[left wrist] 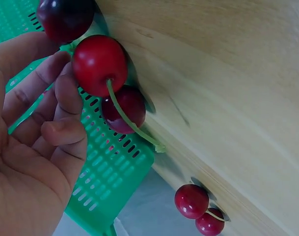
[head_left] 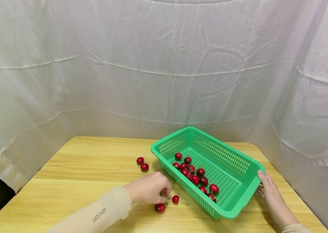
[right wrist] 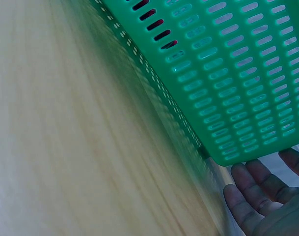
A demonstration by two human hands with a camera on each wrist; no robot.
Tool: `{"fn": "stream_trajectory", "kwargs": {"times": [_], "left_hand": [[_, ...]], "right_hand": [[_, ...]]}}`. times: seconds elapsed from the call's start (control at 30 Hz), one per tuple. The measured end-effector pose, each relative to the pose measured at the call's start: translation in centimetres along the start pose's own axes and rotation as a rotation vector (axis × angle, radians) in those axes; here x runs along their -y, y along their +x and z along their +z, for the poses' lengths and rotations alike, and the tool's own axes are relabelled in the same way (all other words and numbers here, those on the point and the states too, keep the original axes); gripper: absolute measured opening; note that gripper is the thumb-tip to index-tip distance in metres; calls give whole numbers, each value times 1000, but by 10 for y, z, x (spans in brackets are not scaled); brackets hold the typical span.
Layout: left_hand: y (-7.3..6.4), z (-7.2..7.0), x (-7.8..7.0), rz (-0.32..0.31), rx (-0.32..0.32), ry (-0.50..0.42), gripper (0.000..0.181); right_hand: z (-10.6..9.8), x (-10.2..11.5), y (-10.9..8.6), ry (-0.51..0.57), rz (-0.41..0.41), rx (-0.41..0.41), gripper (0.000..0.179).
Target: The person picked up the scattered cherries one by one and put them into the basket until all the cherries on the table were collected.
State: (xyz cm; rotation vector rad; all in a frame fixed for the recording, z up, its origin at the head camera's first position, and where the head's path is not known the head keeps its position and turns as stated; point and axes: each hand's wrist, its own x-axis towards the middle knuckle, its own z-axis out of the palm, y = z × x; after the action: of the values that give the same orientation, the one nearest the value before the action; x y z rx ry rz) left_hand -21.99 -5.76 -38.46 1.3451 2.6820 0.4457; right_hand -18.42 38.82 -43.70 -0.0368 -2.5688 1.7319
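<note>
My left hand (head_left: 152, 188) is low over the table with curled fingers. In the left wrist view, its thumb and index finger meet at a short green stem beside a dark cherry (left wrist: 66, 18). A red cherry (left wrist: 99, 66) with a long stem touches the curled fingers, and another dark red cherry (left wrist: 122, 113) lies behind it. My right hand (head_left: 271, 195) holds the right end of a green plastic basket (head_left: 241, 212), thumb over the rim and fingers beneath. Several cherries (head_left: 195, 180) lie inside, gathered along the basket's near left side.
Two cherries joined by stems (head_left: 144, 167) lie on the wooden table (head_left: 94, 161) left of the basket. A single cherry with a stem (head_left: 175, 199) sits between my left hand and the basket. A pale curtain (head_left: 164, 97) surrounds the table's back and sides.
</note>
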Motion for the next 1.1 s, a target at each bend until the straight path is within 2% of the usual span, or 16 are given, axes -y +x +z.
{"fn": "stream_trajectory", "kwargs": {"times": [0.47, 0.9, 1.1], "left_hand": [[-2, -1, 0, 6, 3, 45, 27], [0, 3, 2, 38, -8, 138, 23], [1, 4, 2, 46, -17, 149, 25]], "right_hand": [[0, -1, 1, 2, -7, -3, 74], [0, -2, 1, 10, -7, -6, 73], [0, -3, 1, 8, -11, -3, 74]]}}
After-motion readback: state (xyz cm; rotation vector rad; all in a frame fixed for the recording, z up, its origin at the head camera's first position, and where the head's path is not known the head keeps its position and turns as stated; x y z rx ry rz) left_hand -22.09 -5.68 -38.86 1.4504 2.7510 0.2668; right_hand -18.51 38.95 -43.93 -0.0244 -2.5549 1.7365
